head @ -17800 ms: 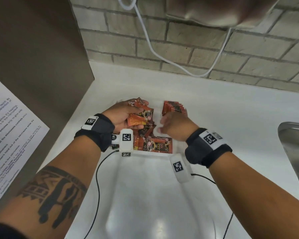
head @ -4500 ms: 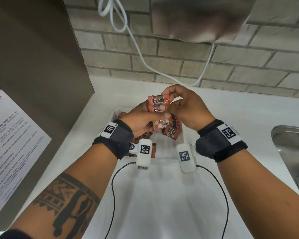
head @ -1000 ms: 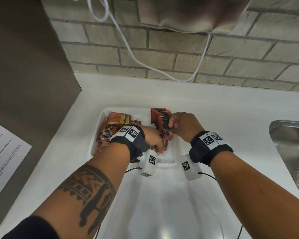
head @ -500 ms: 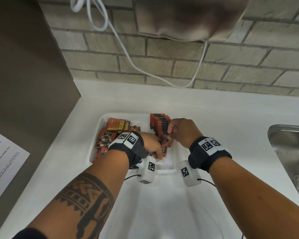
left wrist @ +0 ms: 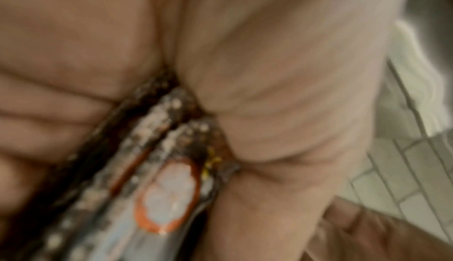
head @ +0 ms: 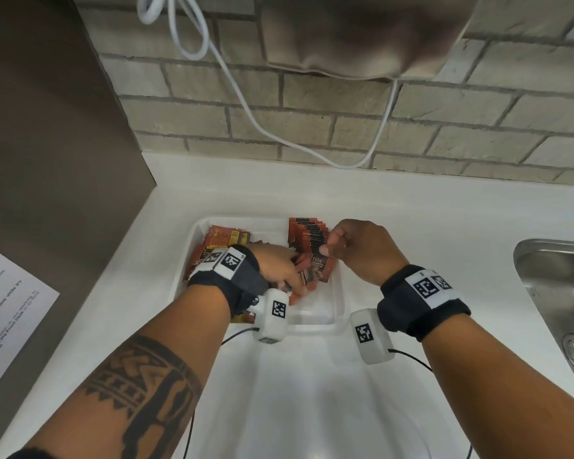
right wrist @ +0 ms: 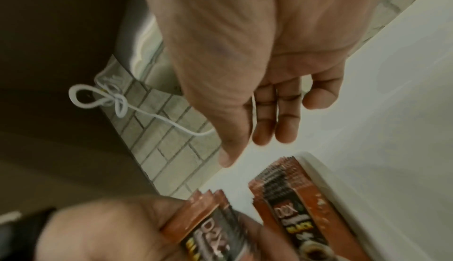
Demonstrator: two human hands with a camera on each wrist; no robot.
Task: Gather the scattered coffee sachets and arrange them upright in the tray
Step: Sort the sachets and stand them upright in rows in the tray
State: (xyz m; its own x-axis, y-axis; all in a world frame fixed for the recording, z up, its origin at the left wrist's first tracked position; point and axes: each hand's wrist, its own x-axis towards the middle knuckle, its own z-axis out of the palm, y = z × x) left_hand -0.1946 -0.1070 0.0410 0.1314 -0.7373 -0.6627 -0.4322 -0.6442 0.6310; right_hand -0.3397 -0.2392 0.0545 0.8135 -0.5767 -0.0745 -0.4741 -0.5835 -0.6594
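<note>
while both hands work in the tray (head: 340, 303):
left hand (head: 279, 266): clamped on "d2x" sachets (right wrist: 208, 230)
right hand (head: 362, 250): fingers loosely curled, holding nothing, by upright "d2x black" row (head: 307, 236)

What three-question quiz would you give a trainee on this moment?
1. True or false: the left hand grips a bundle of sachets.
2. The upright row of sachets stands where in the tray? A: far right part. B: near left corner. C: outside it, on the counter.
3. Fill in: the steel fixture at the right edge of the head view is a ____.

Key: 1 true. 2 A. 3 sink.
</note>
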